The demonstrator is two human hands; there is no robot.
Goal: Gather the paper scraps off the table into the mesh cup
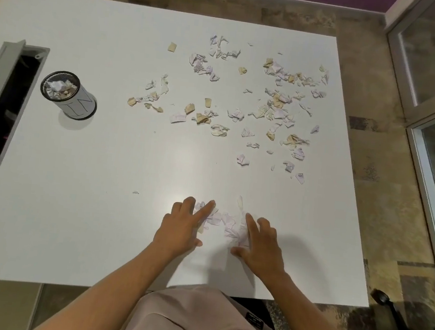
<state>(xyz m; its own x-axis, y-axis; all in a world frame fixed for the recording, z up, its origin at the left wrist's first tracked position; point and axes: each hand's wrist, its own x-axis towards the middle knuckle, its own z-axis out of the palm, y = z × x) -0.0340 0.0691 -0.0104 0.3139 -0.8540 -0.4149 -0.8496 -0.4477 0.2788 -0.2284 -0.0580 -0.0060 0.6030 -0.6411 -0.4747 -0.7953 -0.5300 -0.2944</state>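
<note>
From the head camera, a white desk (78, 218) fills most of the view, seen from above. Both hands lie flat near the near edge of the desk, a little right of its middle. The left hand (181, 230) has its fingers spread wide and pressed down on the left side of a small pile of paper scraps (227, 225); it is not closed around anything. The right hand (261, 245) is likewise spread wide, palm down, touching the right side of the same pile, with the thumb pointing in toward the left hand. The pile sits between the two hands, with one thin strip sticking out toward the far edge.

Many more loose scraps (275, 104), white, lined and tan, are scattered across the far right part of the desk, reaching close to the right edge. One tiny bit (135, 192) lies alone to the left of the hands.

The mesh cup (67, 94) stands upright near the left edge, well apart from the hands, with crumpled paper already inside. Just to its left a grey cable box (2, 101) is set into the desk, its lid open.
</note>
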